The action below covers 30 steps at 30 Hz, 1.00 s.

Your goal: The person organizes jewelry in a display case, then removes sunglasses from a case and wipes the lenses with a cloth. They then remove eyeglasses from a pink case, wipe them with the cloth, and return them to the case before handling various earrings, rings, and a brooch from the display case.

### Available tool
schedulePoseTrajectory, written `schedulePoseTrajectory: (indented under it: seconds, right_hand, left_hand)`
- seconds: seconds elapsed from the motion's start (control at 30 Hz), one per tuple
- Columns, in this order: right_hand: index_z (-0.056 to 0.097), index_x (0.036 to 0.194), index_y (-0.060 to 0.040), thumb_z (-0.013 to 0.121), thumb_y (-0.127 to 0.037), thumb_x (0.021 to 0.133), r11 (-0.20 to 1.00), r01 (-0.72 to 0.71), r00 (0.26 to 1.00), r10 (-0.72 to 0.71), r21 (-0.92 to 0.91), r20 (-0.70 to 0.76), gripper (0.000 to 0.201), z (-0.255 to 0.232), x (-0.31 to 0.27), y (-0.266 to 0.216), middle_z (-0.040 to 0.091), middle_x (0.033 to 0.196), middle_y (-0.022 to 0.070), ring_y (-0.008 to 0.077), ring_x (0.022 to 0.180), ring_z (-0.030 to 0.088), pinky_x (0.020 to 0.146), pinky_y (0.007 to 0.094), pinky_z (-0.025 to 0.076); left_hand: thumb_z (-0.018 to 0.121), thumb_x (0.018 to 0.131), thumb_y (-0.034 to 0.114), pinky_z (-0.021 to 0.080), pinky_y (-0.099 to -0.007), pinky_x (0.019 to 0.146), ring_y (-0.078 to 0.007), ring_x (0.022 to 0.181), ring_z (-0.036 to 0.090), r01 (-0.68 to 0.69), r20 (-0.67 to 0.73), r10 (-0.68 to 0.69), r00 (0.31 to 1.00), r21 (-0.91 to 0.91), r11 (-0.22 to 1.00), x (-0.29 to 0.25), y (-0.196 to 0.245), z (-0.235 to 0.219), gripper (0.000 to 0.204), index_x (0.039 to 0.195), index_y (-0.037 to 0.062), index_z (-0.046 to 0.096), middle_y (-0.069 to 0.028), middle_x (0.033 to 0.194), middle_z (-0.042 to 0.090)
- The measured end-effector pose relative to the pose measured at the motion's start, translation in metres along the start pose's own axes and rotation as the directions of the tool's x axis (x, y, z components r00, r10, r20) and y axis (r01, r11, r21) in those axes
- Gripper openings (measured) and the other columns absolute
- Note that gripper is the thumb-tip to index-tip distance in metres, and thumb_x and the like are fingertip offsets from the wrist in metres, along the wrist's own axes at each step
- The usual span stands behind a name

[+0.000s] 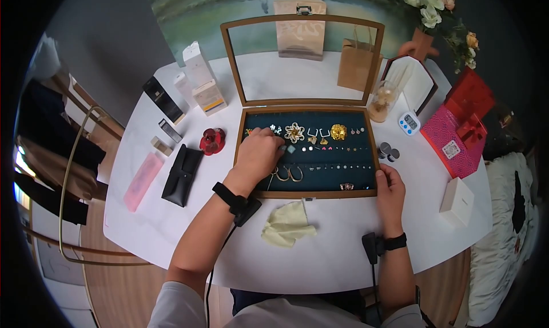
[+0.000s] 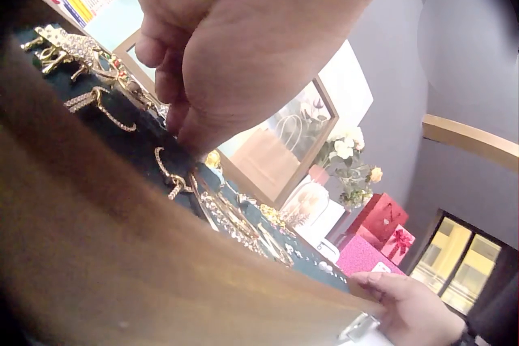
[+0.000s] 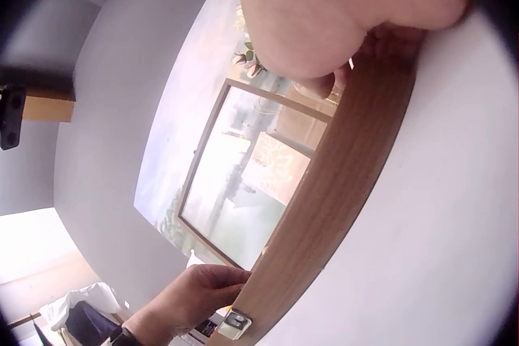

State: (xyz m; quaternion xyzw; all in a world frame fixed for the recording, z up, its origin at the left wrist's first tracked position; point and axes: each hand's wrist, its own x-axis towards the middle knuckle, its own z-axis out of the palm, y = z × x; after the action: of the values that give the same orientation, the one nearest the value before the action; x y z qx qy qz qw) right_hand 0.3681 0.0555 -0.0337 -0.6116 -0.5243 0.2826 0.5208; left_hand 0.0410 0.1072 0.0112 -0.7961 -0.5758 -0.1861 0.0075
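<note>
A wooden jewelry box (image 1: 309,195) stands with its glass lid raised, and rows of earrings, rings and brooches lie on its dark green lining. Over the box's left part is my left hand (image 1: 258,155), its fingers bent down among the jewelry; in the left wrist view this hand (image 2: 235,54) hides its own fingertips, so what they pinch is unclear. A small pale square piece (image 1: 291,149) shows beside them. My right hand (image 1: 391,196) grips the box's front right corner, thumb at the rim. In the right wrist view, the right hand (image 3: 340,21) lies against the wooden side (image 3: 349,151).
A pale green cloth (image 1: 287,224) lies in front of the box. Left of it are a black case (image 1: 182,175), a red round item (image 1: 213,141) and small cartons. To the right stand a timer (image 1: 409,123), a glass jar (image 1: 382,102), a pink bag (image 1: 454,139) and a white box (image 1: 456,202).
</note>
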Motion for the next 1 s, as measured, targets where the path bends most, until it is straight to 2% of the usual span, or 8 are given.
schedulePoseTrajectory:
  seconds: [0.13, 0.23, 0.4, 0.53, 0.63, 0.7, 0.83, 1.0]
  right_hand:
    - [0.065, 0.117, 0.0023, 0.061, -0.014, 0.097, 1.0, 0.015, 1.0, -0.015, -0.018, -0.003, 0.026, 0.0, 0.0, 0.001, 0.07, 0.106, 0.011, 0.016, 0.095, 0.064, 0.086, 0.0283, 0.05]
    - [0.065, 0.117, 0.0024, 0.062, -0.014, 0.097, 1.0, 0.01, 1.0, -0.01, -0.019, 0.002, 0.026, 0.0, 0.001, 0.001, 0.07, 0.106, 0.0109, 0.0159, 0.095, 0.064, 0.086, 0.0284, 0.05]
    - [0.065, 0.116, 0.0025, 0.062, -0.014, 0.096, 1.0, 0.008, 1.0, -0.008, 0.004, 0.002, 0.026, 0.0, 0.0, -0.002, 0.07, 0.105, 0.0103, 0.0147, 0.094, 0.064, 0.084, 0.0279, 0.051]
    - [0.065, 0.115, 0.0025, 0.063, -0.014, 0.096, 1.0, 0.002, 1.0, -0.003, -0.011, -0.006, 0.026, 0.001, 0.0, -0.003, 0.07, 0.101, 0.0089, 0.0136, 0.091, 0.064, 0.083, 0.0271, 0.051]
    - [0.065, 0.115, 0.0025, 0.063, -0.014, 0.096, 1.0, 0.004, 1.0, -0.004, -0.012, -0.01, 0.026, 0.0, 0.0, -0.002, 0.07, 0.1, 0.0084, 0.0133, 0.089, 0.064, 0.082, 0.0269, 0.051]
    - [0.065, 0.115, 0.0025, 0.063, -0.014, 0.096, 1.0, 0.004, 1.0, -0.004, -0.008, -0.008, 0.026, 0.001, 0.0, -0.002, 0.07, 0.099, 0.0082, 0.0132, 0.089, 0.064, 0.082, 0.0268, 0.051]
    - [0.065, 0.115, 0.0027, 0.064, -0.014, 0.096, 1.0, 0.001, 1.0, -0.001, 0.013, -0.005, 0.026, 0.0, 0.001, 0.001, 0.07, 0.099, 0.0084, 0.0131, 0.088, 0.064, 0.082, 0.0268, 0.051]
    - [0.065, 0.115, 0.0029, 0.064, -0.013, 0.096, 1.0, 0.011, 1.0, -0.011, 0.014, -0.004, 0.026, 0.001, 0.001, 0.005, 0.07, 0.098, 0.0084, 0.0131, 0.088, 0.064, 0.081, 0.0268, 0.051]
  left_hand:
    - [0.076, 0.079, 0.017, 0.05, -0.0394, 0.085, -0.0303, 0.095, 0.06, 0.015, 0.026, -0.015, 1.0, -0.017, 1.0, 0.0, 0.004, -0.006, 0.021, 0.098, 0.0104, 0.076, -0.0098, 0.096, 0.066]
    - [0.076, 0.079, 0.017, 0.05, -0.0401, 0.086, -0.0307, 0.096, 0.061, 0.038, -0.02, -0.038, 0.999, -0.017, 0.999, 0.0, 0.005, -0.005, 0.021, 0.099, 0.0101, 0.075, -0.01, 0.096, 0.066]
    - [0.075, 0.079, 0.017, 0.05, -0.0407, 0.086, -0.0312, 0.096, 0.061, 0.012, 0.037, -0.013, 0.999, 0.011, 1.0, 0.0, 0.003, -0.003, 0.023, 0.101, 0.0093, 0.075, -0.0103, 0.097, 0.066]
    - [0.075, 0.079, 0.018, 0.051, -0.041, 0.086, -0.0312, 0.096, 0.061, 0.025, -0.001, -0.025, 1.0, -0.023, 0.999, 0.002, 0.011, -0.009, 0.023, 0.1, 0.0092, 0.075, -0.0103, 0.095, 0.066]
    - [0.076, 0.079, 0.018, 0.051, -0.0409, 0.086, -0.0308, 0.096, 0.061, 0.038, 0.022, -0.037, 0.999, -0.07, 0.997, 0.006, 0.016, -0.008, 0.022, 0.1, 0.0109, 0.076, -0.01, 0.094, 0.065]
    - [0.076, 0.079, 0.018, 0.051, -0.0403, 0.086, -0.0301, 0.095, 0.061, -0.006, 0.058, 0.009, 0.998, -0.039, 0.999, 0.008, 0.015, -0.003, 0.021, 0.099, 0.0127, 0.076, -0.0097, 0.094, 0.064]
    - [0.076, 0.079, 0.018, 0.053, -0.0389, 0.086, -0.0275, 0.1, 0.061, 0.027, 0.072, -0.026, 0.997, -0.014, 1.0, 0.009, 0.017, 0.0, 0.018, 0.096, 0.0145, 0.077, -0.0073, 0.1, 0.066]
    - [0.076, 0.078, 0.013, 0.051, -0.0391, 0.086, -0.0293, 0.096, 0.06, 0.01, 0.043, -0.008, 0.999, -0.058, 0.998, 0.008, 0.017, -0.001, 0.019, 0.096, 0.0139, 0.076, -0.0084, 0.096, 0.063]
